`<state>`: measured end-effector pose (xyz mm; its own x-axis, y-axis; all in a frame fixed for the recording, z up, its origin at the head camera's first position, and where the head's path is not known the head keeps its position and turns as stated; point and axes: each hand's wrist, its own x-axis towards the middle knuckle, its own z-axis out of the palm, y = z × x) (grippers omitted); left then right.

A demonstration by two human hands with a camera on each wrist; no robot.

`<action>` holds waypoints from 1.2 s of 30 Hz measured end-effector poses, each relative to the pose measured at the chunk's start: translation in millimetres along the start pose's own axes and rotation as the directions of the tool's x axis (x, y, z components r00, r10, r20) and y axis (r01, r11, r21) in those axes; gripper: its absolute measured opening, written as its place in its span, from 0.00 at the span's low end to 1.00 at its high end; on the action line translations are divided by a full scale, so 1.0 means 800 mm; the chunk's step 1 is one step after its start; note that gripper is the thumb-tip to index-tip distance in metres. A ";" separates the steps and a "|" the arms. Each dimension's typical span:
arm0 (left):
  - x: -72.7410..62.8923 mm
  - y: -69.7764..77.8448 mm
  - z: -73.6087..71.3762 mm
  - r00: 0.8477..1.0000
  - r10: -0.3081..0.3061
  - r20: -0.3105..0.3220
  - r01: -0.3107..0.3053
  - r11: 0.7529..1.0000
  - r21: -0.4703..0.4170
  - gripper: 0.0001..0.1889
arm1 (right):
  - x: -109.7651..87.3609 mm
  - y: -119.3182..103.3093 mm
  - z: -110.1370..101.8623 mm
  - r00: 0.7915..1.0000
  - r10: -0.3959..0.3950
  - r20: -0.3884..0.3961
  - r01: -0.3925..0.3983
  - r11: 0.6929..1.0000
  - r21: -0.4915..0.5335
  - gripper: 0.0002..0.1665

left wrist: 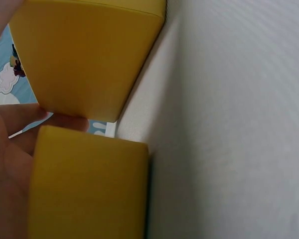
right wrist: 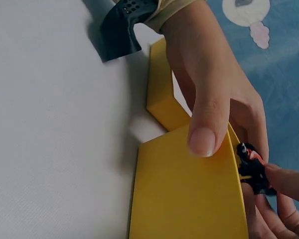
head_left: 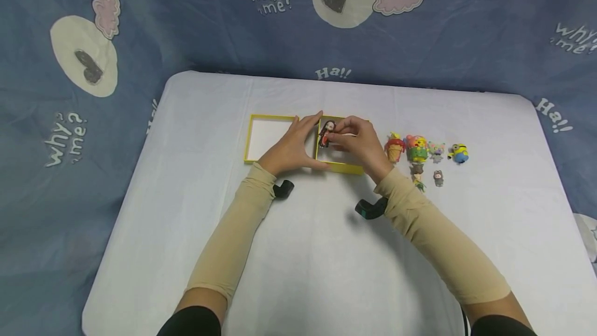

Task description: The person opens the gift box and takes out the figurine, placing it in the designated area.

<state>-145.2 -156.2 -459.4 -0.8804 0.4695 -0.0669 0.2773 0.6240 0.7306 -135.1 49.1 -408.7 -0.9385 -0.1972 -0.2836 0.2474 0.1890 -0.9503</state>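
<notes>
My right hand pinches a small figurine with long dark hair and a black and red outfit, between thumb and fingers. It holds the toy over the left end of a shallow yellow box with a pale inside. My left hand spans that same end of the box, thumb on the front wall and fingers toward the back. In the left wrist view, yellow walls fill much of the picture beside the left fingers. A second yellow-edged tray, white inside, lies left of the box, partly behind the left hand.
Right of the box, several small toys lie on the white table: an ice-cream cone toy, a red, yellow and green figure, a pale grey figure, a yellow and blue minion, a brown-topped figure and a tiny grey-brown one.
</notes>
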 end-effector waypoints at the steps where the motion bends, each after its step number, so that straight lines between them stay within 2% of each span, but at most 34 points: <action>1: 0.000 0.000 0.000 1.000 -0.002 0.000 0.002 1.000 0.000 0.72 | 0.000 0.000 0.000 1.000 0.010 0.000 -0.010 1.000 -0.005 0.13; 7: 0.000 0.001 0.000 1.000 -0.006 0.000 0.006 1.000 0.000 0.72 | 0.001 -0.001 -0.005 0.999 0.042 0.027 -0.041 0.999 -0.029 0.18; 16: 0.001 0.001 0.000 1.000 -0.005 0.003 0.005 1.000 0.006 0.72 | 0.001 -0.003 -0.007 0.997 0.067 0.029 -0.067 0.998 0.001 0.18; 26: -0.001 0.000 0.000 1.000 -0.018 -0.002 0.018 1.000 -0.010 0.73 | -0.006 -0.009 -0.023 0.988 0.153 0.036 -0.156 0.984 0.088 0.20; 36: 0.000 -0.001 0.002 1.000 -0.022 -0.011 0.022 1.000 -0.013 0.72 | -0.017 -0.003 -0.045 0.988 0.147 0.041 -0.151 0.983 0.108 0.21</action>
<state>-144.9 -155.4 -461.2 -0.8906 0.4486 -0.0755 0.2528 0.6260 0.7377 -131.4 85.6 -397.6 -0.8812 -0.2066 -0.4253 0.4105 0.1120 -0.9050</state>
